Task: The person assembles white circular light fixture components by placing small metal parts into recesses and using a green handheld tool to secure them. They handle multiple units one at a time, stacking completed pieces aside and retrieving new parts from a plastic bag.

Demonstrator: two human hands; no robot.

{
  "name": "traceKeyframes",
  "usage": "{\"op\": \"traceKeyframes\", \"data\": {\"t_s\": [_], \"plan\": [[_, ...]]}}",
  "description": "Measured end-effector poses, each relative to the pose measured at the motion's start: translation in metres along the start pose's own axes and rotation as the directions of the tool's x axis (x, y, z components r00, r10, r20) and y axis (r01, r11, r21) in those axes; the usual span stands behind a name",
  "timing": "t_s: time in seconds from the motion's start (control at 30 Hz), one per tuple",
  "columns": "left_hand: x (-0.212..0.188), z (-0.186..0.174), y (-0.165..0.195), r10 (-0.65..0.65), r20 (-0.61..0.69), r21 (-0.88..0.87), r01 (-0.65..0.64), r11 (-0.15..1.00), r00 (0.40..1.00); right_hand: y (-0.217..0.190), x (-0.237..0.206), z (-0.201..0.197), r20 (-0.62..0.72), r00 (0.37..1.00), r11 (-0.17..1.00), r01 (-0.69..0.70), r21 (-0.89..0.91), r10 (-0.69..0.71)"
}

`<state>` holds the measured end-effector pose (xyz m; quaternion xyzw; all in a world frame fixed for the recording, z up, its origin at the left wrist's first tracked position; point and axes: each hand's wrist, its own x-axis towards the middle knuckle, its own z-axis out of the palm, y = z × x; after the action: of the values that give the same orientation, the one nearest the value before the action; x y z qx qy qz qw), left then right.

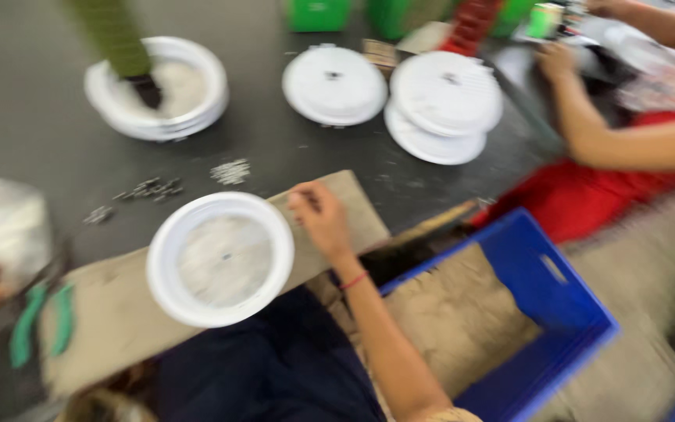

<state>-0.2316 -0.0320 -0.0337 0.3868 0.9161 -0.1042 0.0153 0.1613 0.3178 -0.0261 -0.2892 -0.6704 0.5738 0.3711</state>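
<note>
bare dark tabletop [33, 117], scattered screws [150, 189] between

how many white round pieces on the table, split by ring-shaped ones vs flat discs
ring-shaped pieces: 2, one near the right hand at, one at the far left
flat discs: 3, one alone, two overlapping
total: 5

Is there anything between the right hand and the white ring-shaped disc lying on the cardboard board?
Nothing visible. The right hand rests on the cardboard board right beside the white disc, at its right edge; whether the fingertips touch it is blurred.
</note>
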Motion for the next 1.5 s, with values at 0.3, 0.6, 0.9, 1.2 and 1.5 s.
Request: {"op": "traceKeyframes", "data": {"t_s": [0.3,0.6,0.9,1.2,1.5], "plan": [[-0.068,-0.033,-0.006,-0.077,-0.518,-0.219,-0.045,0.975,0.852,-0.007,-0.018,0.028,0.074,0.996,0.998,0.047,-0.031,-0.045],[-0.127,-0.077,0.005,-0.058,-0.776,-0.199,-0.156,0.968,0.628,-0.028,-0.056,0.039,-0.092,0.96,0.955,0.273,0.116,-0.263],[-0.218,-0.13,0.082,0.331,-0.715,-0.153,-0.6,0.785,0.616,-0.128,-0.136,0.104,0.31,0.878,0.93,0.358,0.077,-0.364],[-0.236,-0.14,0.13,0.135,-0.67,-0.594,-0.637,0.492,0.73,-0.109,-0.128,0.079,0.322,0.947,0.733,-0.216,0.645,-0.004],[-0.231,-0.131,0.177,0.073,-0.688,-0.601,-0.623,0.501,0.722,-0.08,-0.125,0.04,0.286,0.954,0.502,-0.293,0.814,0.094]]}}
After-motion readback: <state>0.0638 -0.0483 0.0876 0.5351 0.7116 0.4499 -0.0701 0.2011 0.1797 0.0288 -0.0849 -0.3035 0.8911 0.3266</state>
